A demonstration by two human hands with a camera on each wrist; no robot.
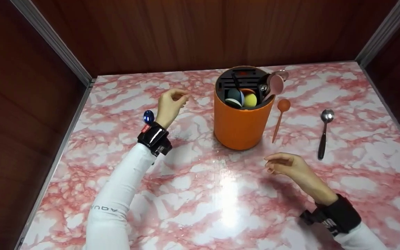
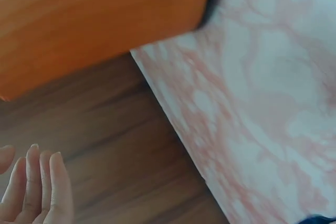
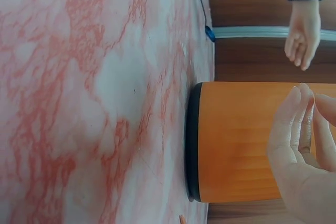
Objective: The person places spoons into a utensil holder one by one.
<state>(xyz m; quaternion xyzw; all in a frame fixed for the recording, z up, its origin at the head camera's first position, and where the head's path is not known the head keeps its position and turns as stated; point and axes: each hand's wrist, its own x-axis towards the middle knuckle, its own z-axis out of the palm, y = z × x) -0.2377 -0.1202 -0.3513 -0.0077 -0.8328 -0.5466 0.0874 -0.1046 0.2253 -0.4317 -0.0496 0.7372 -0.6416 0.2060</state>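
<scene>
An orange cylindrical utensil holder (image 1: pixel 242 128) with a dark slotted top stands upright on the marbled table. Several utensils stick out of it, among them a pink spoon (image 1: pixel 275 85) and a yellow-headed one (image 1: pixel 250 100). To its left, my left hand (image 1: pixel 170 107) hovers with loosely bent fingers and nothing in them; the left wrist view has these fingers (image 2: pixel 32 187) below the holder. In front of the holder on the right, my right hand (image 1: pixel 288 168) is also raised, fingers relaxed and holding nothing. The right wrist view puts this hand (image 3: pixel 302 150) before the holder's orange wall.
An orange spoon (image 1: pixel 283 105) lies right of the holder. Farther right is a metal spoon (image 1: pixel 327 115) with a black handle. A blue spoon (image 1: pixel 148 117) shows beside my left wrist, partly hidden by it. Brown wood-grain panels (image 1: pixel 200 34) enclose the table's back and sides.
</scene>
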